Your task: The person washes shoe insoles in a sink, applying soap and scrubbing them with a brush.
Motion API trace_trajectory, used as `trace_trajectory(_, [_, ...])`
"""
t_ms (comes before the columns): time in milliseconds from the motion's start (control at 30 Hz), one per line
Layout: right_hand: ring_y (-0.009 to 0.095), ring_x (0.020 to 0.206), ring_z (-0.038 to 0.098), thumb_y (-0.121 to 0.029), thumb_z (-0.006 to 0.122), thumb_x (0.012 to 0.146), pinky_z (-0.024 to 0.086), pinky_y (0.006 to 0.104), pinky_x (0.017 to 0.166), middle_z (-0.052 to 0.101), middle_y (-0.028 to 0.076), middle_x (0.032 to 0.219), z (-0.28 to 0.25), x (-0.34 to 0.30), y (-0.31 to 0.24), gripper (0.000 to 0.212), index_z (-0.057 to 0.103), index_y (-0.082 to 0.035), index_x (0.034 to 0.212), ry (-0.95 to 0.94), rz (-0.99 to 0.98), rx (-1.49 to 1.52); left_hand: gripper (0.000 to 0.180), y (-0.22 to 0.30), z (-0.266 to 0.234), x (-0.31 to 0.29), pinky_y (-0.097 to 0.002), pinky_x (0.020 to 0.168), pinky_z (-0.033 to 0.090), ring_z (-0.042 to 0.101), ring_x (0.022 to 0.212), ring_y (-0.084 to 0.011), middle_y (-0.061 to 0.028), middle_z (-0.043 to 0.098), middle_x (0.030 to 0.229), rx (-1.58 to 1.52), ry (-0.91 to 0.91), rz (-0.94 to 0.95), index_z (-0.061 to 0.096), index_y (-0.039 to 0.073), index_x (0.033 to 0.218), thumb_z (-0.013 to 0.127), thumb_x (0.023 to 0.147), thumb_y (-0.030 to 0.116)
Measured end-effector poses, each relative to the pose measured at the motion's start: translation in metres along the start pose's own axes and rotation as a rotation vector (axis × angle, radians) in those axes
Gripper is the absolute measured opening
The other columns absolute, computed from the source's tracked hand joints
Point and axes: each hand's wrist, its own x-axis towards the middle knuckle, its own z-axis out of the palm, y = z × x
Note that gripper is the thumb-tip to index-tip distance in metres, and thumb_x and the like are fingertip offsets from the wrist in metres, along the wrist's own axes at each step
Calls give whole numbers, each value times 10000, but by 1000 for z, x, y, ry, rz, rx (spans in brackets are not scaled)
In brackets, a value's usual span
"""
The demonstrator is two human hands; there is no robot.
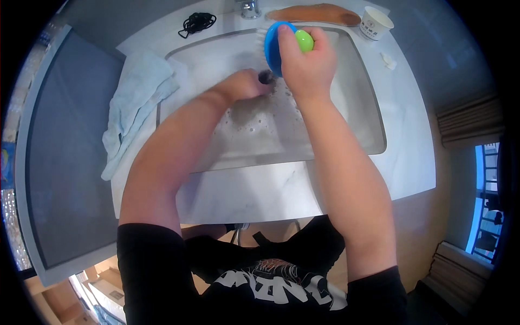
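My right hand (314, 67) is closed around a scrub brush (274, 50) with a blue round body, a green knob and white bristles. It is raised above the sink, bristles turned to the left. My left hand (246, 85) is low in the white sink (352, 114), its fingers curled beside a dark round spot (265, 77) near the drain area. Whether that spot is the drain or something held, I cannot make out. Greyish water with small bubbles lies around the hand in the basin.
Behind the basin are a chrome faucet (251, 9), a coiled black cable (197, 24), a long brown flat object (314, 14) and a white paper cup (375, 24). Crumpled white tissue (388, 60) lies right of the sink. A light blue towel (135, 103) hangs over the counter's left edge.
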Motion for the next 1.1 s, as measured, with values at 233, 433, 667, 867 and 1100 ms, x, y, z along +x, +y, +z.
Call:
trace_trajectory(233, [312,689,669,-339,718,779,534,388,675,696,157,758,-2,1,2,342,662,-9,848,-22,7,1,439,-5,-48,-27,-396,884,506,682,992,-346,-227,721,1024,134,-139,-143,706,-28,1111,726,728,184])
trace_trajectory(433, [314,700,671,-338,718,774,532,388,680,696,163,762,-2,0,-3,342,662,-7,845,-56,46,-16,441,-6,-46,-34,-417,892,508,661,1049,-383,-262,691,1111,115,-40,-179,679,-40,1154,669,749,135])
trace_trajectory(667, [204,699,616,-373,738,813,506,336,690,668,114,737,1,1,4,383,667,2,837,20,-7,-73,412,-9,-48,-31,-433,796,523,678,922,-390,-248,708,1006,189,21,-104,680,-63,1107,641,734,107])
trace_trajectory(867, [245,706,633,-379,722,809,511,357,706,676,131,744,-3,2,3,386,674,2,841,-54,20,-36,412,-5,-57,-29,-401,792,524,680,941,-271,-189,710,965,197,-169,-197,680,-28,1091,710,718,143])
trace_trajectory(1100, [306,793,677,-481,743,803,520,390,763,706,184,833,9,6,24,504,714,5,932,2,-120,-176,646,-19,-85,-71,-364,926,506,655,1067,-287,-180,686,1155,173,133,-33,621,75,1298,774,787,440])
